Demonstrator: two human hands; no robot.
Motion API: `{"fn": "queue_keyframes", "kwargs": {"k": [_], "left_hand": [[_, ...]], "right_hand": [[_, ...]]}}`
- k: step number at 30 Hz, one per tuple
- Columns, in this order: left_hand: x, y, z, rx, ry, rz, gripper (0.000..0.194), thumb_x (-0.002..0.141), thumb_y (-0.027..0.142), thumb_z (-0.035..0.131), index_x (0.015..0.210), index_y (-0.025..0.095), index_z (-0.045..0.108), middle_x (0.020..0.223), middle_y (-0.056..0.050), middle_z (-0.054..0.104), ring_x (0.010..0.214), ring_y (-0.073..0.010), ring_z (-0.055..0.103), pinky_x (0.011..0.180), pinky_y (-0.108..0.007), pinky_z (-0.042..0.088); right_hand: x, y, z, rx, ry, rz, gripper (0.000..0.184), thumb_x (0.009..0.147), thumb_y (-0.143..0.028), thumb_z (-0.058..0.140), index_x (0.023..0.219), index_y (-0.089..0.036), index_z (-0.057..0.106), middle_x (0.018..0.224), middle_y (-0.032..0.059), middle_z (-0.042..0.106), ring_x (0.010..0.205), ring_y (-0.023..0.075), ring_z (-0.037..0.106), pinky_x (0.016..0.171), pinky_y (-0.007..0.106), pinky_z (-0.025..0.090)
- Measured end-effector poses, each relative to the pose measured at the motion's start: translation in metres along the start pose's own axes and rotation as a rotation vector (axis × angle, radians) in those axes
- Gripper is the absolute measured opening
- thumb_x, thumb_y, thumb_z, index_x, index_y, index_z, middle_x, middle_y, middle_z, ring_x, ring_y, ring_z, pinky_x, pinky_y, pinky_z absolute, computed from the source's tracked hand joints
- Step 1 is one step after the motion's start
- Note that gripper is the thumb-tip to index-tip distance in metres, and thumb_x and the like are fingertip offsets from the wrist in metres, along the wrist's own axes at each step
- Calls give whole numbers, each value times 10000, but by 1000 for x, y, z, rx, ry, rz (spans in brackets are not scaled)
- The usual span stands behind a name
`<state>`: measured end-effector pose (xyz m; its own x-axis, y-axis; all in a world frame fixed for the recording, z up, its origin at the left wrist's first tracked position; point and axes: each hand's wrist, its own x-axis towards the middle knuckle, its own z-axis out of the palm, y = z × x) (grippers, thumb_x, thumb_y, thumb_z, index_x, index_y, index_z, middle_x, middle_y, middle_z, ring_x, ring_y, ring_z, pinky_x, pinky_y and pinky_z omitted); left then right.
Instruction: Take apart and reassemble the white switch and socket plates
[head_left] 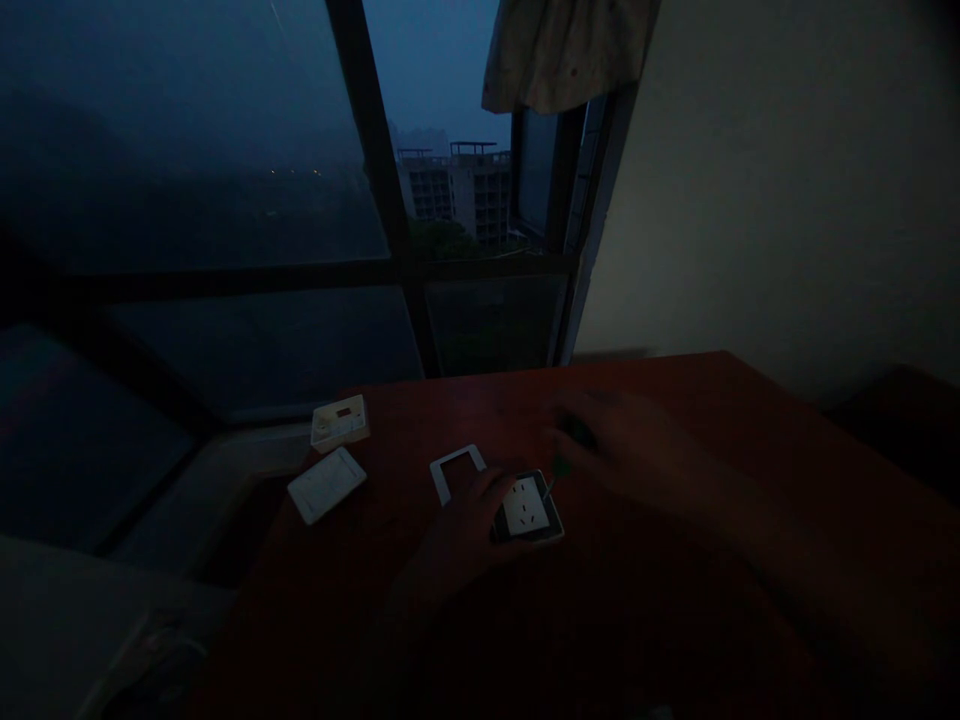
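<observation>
A wall socket (525, 505) with a white face and dark surround lies on the red-brown table. My left hand (472, 515) grips its left side, fingers over the top edge and thumb along the near edge. In my right hand (611, 440) is a screwdriver (560, 466) with a green and dark handle, its fingers closed round it. The shaft slants down to the socket's right edge; whether the tip sits in a screw is too dark to tell. Just behind my left hand lies a white frame (457, 465), partly covered by the fingers.
At the table's (637, 620) left edge lie a white rectangular plate (328, 485) and an open pale box (340, 422). Windows (247, 200) stand behind the table, with a short curtain (570, 55) above. A pale wall (780, 200) rises at the right. The room is dim.
</observation>
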<state>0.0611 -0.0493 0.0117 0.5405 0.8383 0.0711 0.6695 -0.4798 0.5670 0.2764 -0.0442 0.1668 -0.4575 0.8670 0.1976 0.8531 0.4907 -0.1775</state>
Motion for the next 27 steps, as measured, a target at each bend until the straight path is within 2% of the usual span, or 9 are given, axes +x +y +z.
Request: {"fn": "queue_keyframes", "kwargs": {"k": [6,11,15,17,19,23,27], "left_hand": [[0,-1,2,-2,11,8,765,723,502,716,1371,260,387,1423,-69,389,1263,-288,407,1050,-407,356],[1,2,-1,-10,-1,0,747,739,509,698,1373,264,386,1437,-73,374,1268,-298,402,1048,-428,359],[1,1,0,6,17,5,742,725,494,716,1356,252,408,1409,-72,404,1255,-294,412,1042,-418,366],[2,1,0,11,13,5,743,721,473,726,1355,252,407,1405,-73,408,1255,-293,410,1042,-418,363],[2,2,0,5,5,9,748,722,469,727,1359,256,398,1408,-72,404,1254,-290,412,1042,-417,360],[1,4,-2,1,-2,-8,751,723,491,718,1360,260,395,1409,-82,400,1259,-300,408,1036,-431,363],[1,4,-3,-6,1,-19,754,726,507,711,1363,257,395,1401,-85,408,1253,-301,414,1028,-424,370]], "right_hand": [[-5,-1,-4,69,-6,-71,343,795,-199,524,1138,-196,511,1030,59,647,821,194,614,658,285,409],[-1,0,0,-40,10,-9,306,896,-375,456,1125,-183,523,1035,91,652,809,223,624,632,303,412],[0,0,0,-25,-13,-1,223,856,-257,497,1067,-197,538,969,59,665,782,198,627,618,277,397],[-2,-1,-1,24,-11,-27,334,802,-204,528,1136,-199,504,1010,59,658,808,193,626,633,270,405],[-4,-1,-2,39,5,-41,395,803,-230,536,1191,-199,471,1070,74,646,846,204,627,648,275,414],[-3,3,3,-30,31,12,273,872,-356,510,1088,-190,534,993,84,665,789,217,634,616,288,411],[-1,6,4,60,29,-20,192,864,-278,538,1031,-186,560,924,59,677,775,195,633,638,280,418]]}}
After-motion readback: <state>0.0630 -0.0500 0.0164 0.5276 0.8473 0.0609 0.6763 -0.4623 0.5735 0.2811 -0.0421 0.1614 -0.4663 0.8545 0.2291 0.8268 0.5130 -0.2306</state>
